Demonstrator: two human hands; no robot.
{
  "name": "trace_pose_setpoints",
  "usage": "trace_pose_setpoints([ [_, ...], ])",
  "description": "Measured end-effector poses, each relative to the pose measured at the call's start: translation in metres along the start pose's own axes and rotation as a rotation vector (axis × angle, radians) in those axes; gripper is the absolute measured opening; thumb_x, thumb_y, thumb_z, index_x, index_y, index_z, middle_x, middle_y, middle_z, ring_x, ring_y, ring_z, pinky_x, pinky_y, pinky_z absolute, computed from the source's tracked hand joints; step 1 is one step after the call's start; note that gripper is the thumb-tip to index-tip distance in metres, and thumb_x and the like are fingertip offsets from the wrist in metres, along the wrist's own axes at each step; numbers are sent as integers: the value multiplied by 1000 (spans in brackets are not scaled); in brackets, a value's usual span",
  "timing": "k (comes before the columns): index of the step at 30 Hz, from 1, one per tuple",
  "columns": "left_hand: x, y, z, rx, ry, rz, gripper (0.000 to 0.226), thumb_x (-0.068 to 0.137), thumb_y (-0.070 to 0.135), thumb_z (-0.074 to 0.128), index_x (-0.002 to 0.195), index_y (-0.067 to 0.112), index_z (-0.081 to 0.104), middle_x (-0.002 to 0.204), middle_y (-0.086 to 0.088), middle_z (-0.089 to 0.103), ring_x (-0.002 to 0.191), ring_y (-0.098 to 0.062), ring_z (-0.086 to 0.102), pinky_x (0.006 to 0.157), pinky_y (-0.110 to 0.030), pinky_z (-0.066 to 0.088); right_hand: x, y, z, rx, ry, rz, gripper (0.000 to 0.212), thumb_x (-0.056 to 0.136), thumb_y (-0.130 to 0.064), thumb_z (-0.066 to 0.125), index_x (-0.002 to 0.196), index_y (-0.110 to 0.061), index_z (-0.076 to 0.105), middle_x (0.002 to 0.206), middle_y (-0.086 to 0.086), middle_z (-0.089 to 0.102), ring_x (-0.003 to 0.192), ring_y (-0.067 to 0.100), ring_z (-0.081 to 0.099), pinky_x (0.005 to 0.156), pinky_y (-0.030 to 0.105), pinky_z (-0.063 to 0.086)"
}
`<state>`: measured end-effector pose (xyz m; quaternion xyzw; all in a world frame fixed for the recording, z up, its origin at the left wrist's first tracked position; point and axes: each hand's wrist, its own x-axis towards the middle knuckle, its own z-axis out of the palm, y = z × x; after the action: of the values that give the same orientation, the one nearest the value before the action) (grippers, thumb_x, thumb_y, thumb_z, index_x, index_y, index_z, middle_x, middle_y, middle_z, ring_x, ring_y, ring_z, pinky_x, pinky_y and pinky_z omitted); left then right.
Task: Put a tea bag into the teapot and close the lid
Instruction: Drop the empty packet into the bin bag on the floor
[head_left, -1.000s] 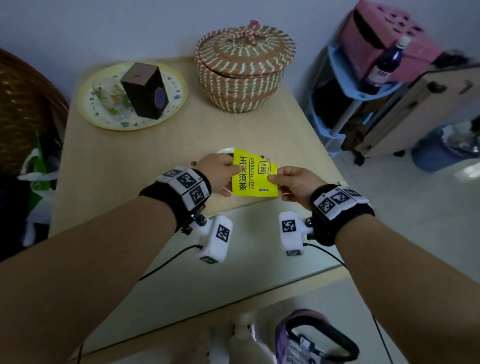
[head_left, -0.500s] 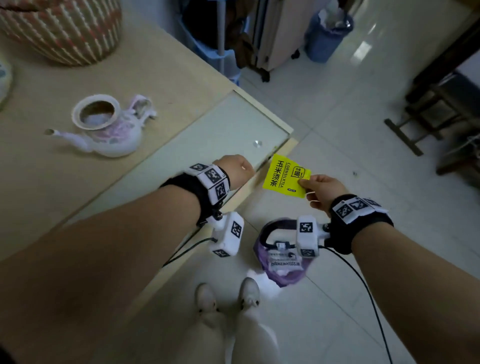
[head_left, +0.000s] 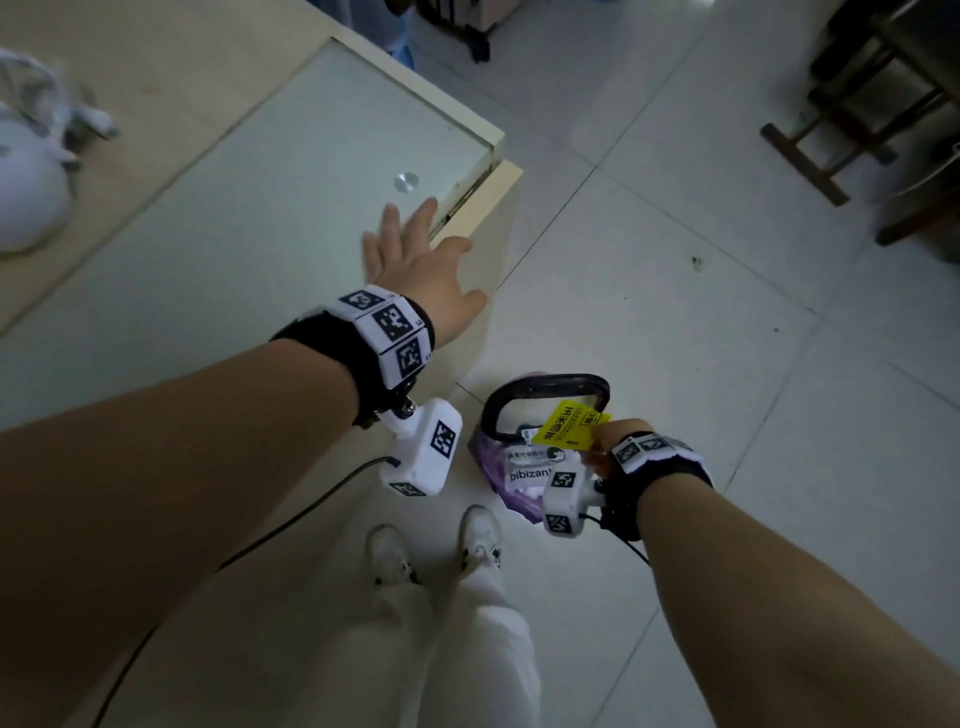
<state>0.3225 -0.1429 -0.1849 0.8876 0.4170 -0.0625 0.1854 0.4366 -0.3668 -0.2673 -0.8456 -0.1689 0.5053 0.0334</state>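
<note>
My right hand (head_left: 610, 444) holds a yellow tea bag wrapper (head_left: 569, 430) low over a small floor bin (head_left: 545, 410) with a black rim and a purple liner. My left hand (head_left: 421, 265) rests open, fingers spread, on the near right corner of the table (head_left: 260, 218). The white teapot (head_left: 28, 176) is blurred at the far left edge of the view, on the table, far from both hands. I cannot see a tea bag or the teapot's lid.
The table's glass-covered corner (head_left: 483, 150) juts toward the tiled floor (head_left: 701, 322). My legs and white shoes (head_left: 431, 551) stand beside the bin. A dark wooden stool frame (head_left: 841, 140) stands at the upper right. A cable trails from my left wrist.
My view has swung further down toward the floor. My right hand has lowered the yellow wrapper to the bin. My left hand has opened and spread flat on the table corner.
</note>
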Motion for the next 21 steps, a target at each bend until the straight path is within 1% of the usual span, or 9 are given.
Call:
trace_pose_setpoints([
  [1,0,-1,0,-2,5,2,62,75,46,52,134,33,40,160,2,0,146,-32,-12,116,-47,-10,4,5,4,-46,24,-29,29,89,-19,49,118,-15,50,135,12,52,112,24,57,56,15,56],
  [3,-1,-2,-3,-20,0,6,61,76,44,53,135,33,40,160,2,1,146,-30,-12,116,-46,-10,6,9,8,-156,-35,-17,33,87,-22,51,119,-17,50,143,10,44,121,24,51,81,25,56],
  [4,-2,-2,-5,-31,-5,8,61,76,44,53,135,32,40,160,2,2,146,-30,-11,117,-46,-9,4,11,11,-117,10,8,38,85,-26,52,122,-19,50,146,9,40,124,26,49,91,33,52],
  [5,-3,-2,-8,-43,-9,9,60,77,43,53,135,32,41,160,2,3,146,-29,-10,117,-45,-9,-1,11,12,-86,44,17,42,82,-28,53,124,-23,50,147,7,38,124,28,49,94,36,49],
  [7,-5,-1,-13,-72,-14,4,58,78,41,54,134,30,43,159,2,5,147,-27,-8,117,-44,-8,-4,17,13,-121,50,11,41,80,-28,54,121,-25,52,143,5,44,118,27,54,90,35,49],
  [11,-10,-1,-21,-156,-16,3,54,80,37,56,132,26,46,158,-1,15,147,-25,0,119,-41,1,-11,8,12,50,17,12,25,83,-20,53,107,-12,57,122,10,62,111,27,58,90,34,50],
  [14,-13,-4,-36,-241,-40,-9,48,81,34,56,128,24,51,151,-4,28,141,-24,24,115,-36,21,-21,-20,5,367,68,-13,6,86,-18,53,80,-17,56,97,11,63,74,22,63,62,25,51],
  [16,-16,-6,-49,-310,-77,-39,44,82,34,54,125,24,54,145,-7,39,131,-25,41,105,-33,34,-30,-42,3,514,112,-35,18,86,-19,52,68,-21,52,83,6,62,59,15,58,50,21,44],
  [21,-28,-25,-99,-455,-136,-117,37,88,31,52,123,19,57,134,-6,56,119,-24,53,88,-23,35,-79,-130,-21,530,110,-291,15,88,-21,49,76,-17,55,73,0,61,58,16,56,53,25,42],
])
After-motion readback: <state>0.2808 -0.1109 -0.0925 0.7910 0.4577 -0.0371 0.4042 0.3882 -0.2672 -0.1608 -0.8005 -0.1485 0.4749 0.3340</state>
